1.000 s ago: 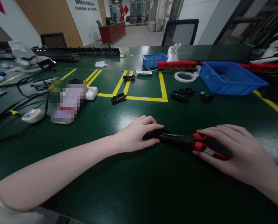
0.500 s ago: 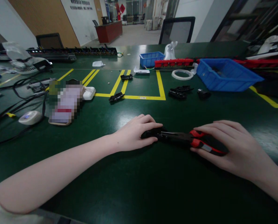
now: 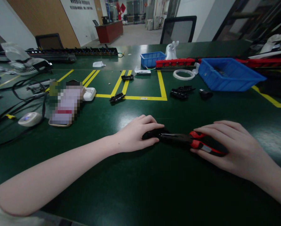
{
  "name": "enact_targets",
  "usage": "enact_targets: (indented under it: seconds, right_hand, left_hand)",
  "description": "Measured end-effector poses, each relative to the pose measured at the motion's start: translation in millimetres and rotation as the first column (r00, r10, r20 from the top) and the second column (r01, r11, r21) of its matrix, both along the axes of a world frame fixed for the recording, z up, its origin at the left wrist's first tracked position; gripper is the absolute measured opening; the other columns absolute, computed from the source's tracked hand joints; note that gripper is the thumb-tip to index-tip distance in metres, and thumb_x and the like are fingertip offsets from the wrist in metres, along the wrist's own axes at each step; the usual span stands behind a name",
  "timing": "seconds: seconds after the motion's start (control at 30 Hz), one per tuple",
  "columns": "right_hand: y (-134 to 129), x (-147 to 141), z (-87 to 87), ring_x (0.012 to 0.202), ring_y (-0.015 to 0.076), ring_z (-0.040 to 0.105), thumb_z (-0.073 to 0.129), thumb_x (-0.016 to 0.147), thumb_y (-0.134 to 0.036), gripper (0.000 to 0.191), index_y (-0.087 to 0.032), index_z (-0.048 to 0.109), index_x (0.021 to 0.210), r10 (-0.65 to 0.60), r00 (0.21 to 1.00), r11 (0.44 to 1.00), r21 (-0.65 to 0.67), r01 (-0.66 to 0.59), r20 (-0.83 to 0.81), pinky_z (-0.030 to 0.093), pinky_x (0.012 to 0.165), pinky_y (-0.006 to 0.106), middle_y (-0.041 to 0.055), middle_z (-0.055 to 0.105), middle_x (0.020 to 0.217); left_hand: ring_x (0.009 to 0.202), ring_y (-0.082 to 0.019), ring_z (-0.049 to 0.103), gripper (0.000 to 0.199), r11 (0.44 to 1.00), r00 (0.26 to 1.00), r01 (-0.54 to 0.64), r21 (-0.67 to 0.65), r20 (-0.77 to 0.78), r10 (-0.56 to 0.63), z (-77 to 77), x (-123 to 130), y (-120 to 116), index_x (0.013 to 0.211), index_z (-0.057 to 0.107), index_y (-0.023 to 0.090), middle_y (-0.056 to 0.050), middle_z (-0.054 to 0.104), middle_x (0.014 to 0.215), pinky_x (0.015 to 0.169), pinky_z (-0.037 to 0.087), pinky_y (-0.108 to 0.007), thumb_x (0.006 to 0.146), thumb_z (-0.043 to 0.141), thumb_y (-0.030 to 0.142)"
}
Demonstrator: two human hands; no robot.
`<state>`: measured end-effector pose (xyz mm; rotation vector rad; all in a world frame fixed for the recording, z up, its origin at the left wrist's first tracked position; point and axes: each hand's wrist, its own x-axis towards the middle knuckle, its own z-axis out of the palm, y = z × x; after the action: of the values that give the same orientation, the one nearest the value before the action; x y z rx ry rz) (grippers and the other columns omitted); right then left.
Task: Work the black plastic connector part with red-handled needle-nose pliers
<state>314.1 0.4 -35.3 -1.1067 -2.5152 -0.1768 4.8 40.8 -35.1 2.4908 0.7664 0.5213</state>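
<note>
in the head view, the left hand is grasping a black part between thumb and fingers, low over the green table. the right hand is grasping the red-and-black handles of the pliers, whose dark nose is pointing toward the left hand and meeting the black part at its right end. whether the plier tips are biting on it, i cannot tell.

beyond the hands, two small black pieces are lying by the yellow tape lines, one nearer and one farther. a black cluster is resting to their right, with a short black cap just beside it. a white ring is lying near the large blue bin, and a smaller blue bin is sitting farther back. on the left, a blurred-out phone is lying near black cables.
</note>
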Motion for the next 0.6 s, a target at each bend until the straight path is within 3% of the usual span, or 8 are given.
enact_targets:
  seconds: [0.37,0.6]
  right_hand:
    - [2.8,-0.2,0.5,0.081,0.0273,0.067,0.059,0.09,-0.042,0.029,-0.023,0.061,0.112,0.072,0.997,0.994,0.079,-0.073,0.012,0.053,0.075,0.049,0.0083,0.072,0.095]
    - [3.9,1.2,1.3,0.081,0.0275,0.067,0.061,0.089,-0.038,0.029,-0.02,0.06,0.111,0.076,0.992,0.983,0.157,-0.092,0.1,0.048,0.085,0.053,0.0098,0.071,0.096]
  left_hand:
    - [0.108,-0.024,0.056,0.04,1.0,1.0,0.006,0.012,-0.003,-0.006,-0.4,0.7,0.4,0.133,0.055,0.016,-0.01,0.058,0.119,0.097,0.047,-0.041,0.095,0.06,0.027]
    - [0.106,-0.024,0.054,0.038,1.0,0.999,-0.018,-0.014,-0.047,0.017,3.1,2.6,-1.6,0.13,0.055,0.014,-0.011,0.055,0.118,0.095,0.047,-0.04,0.095,0.061,0.028]
